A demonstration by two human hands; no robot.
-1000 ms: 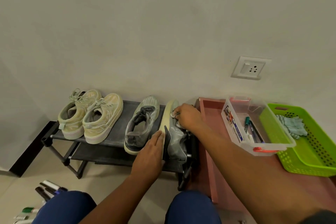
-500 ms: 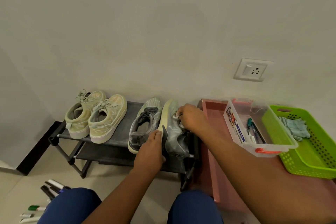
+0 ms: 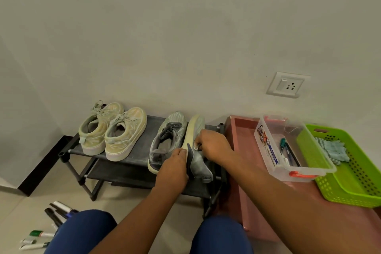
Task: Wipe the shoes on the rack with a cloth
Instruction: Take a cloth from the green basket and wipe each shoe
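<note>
Left hand [image 3: 172, 169] was clamped on the heel of the tipped grey shoe [image 3: 195, 146] on the rack [image 3: 132, 156]; right hand [image 3: 212, 146] was pinched on a white cloth [image 3: 195, 147] against its side. A loosened grip would likely drop the shoe off the shelf edge.

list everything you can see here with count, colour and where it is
shoe rack: 1, black, two shelves, against the wall
beige sneakers: 2, top shelf, left
grey sneakers: 2, top shelf, right; the right one tipped on its side
cloth: 1, white, against the tipped sneaker
pink unit: 1, right of the rack
clear box: 1, holds pens, on the pink unit
green basket: 1, holds a pale cloth, far right
wall socket: 1, white
markers: several, floor, lower left
hands: left steadies the tipped sneaker; right holds the cloth
</note>
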